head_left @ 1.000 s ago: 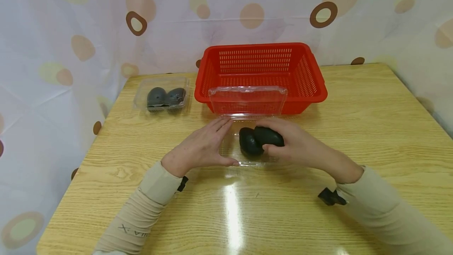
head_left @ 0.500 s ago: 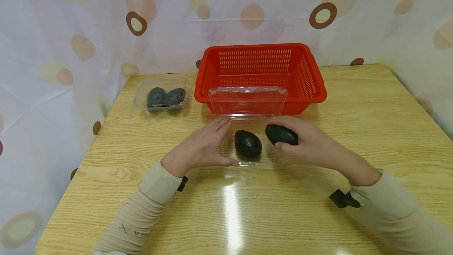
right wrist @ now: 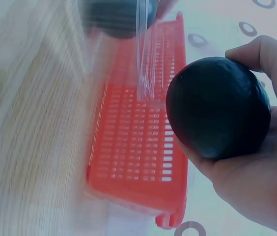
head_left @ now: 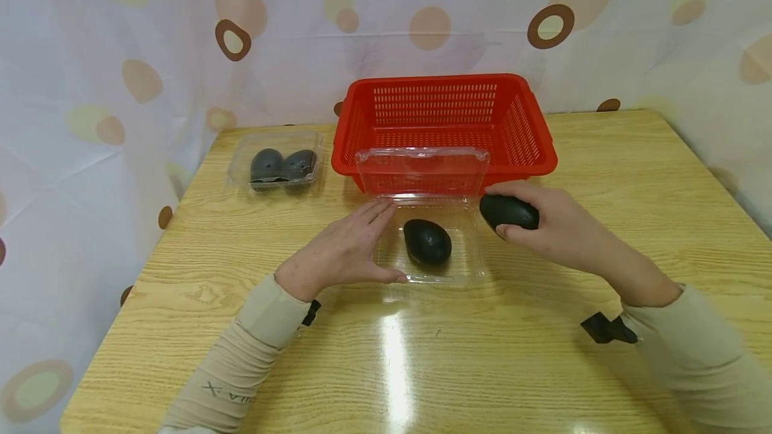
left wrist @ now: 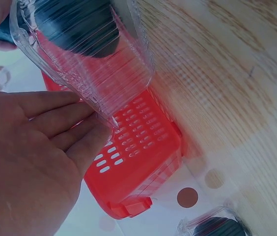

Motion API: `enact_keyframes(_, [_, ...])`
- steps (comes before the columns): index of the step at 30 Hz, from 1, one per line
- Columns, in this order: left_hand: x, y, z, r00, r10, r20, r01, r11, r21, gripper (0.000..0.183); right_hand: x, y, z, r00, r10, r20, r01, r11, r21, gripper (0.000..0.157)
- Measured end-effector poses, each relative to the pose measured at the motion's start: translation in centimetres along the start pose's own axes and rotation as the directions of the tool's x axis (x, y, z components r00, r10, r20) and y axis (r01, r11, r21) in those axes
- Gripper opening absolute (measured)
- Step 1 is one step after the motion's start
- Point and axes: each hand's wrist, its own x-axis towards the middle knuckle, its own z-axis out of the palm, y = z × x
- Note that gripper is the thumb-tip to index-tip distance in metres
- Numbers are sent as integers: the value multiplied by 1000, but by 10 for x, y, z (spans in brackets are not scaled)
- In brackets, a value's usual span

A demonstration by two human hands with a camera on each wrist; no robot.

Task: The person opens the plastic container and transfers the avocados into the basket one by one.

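While the right hand (head_left: 557, 226) is moving off to the right, its fingers and thumb are gripping a dark, smooth, egg-shaped fruit (head_left: 508, 211) from either side. A moment ago that fruit was lying inside the open clear-plastic hinged container (head_left: 443, 279); now it is sitting beyond the container's right edge, so the work is showing as an unloading, with a single dark fruit (head_left: 427, 242) remaining in the base. How high the gripped fruit is hanging over the pale wooden table (head_left: 151, 313), the views are not making plain. The right forearm is slanting in from the near right, hand pointing far and left. Opposite it, the left hand (head_left: 338, 246) is staying put, fingers straight and thumb spread, bracing the container's left side while gripping nothing; its forearm is rising from the near left. Farther out, the container's raised lid (head_left: 422, 169) is standing in front of the red perforated plastic basket (head_left: 537, 169) at the far side. Over on the far left, a second clear-plastic container (head_left: 277, 138) is resting with two dark fruits (head_left: 266, 165) inside.
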Motion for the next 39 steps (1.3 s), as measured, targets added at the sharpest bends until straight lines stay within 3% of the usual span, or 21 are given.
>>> enact_keyframes(16, [-1, -1, 1, 1000, 20, -22, -20, 1000, 6, 112, 11, 10, -23, 987, 134, -93, -133, 991, 14, 47])
enact_keyframes(24, [-1, -1, 1, 1000, 15, -22, -15, 1000, 3, 113, 24, 15, -31, 984, 101, -145, -94, 994, 51, 46])
enact_keyframes(39, [2, 0, 2, 1000, -11, -3, 11, 1000, 10, 114, 53, 22, -36, 982, 99, -162, -95, 995, 36, 46])
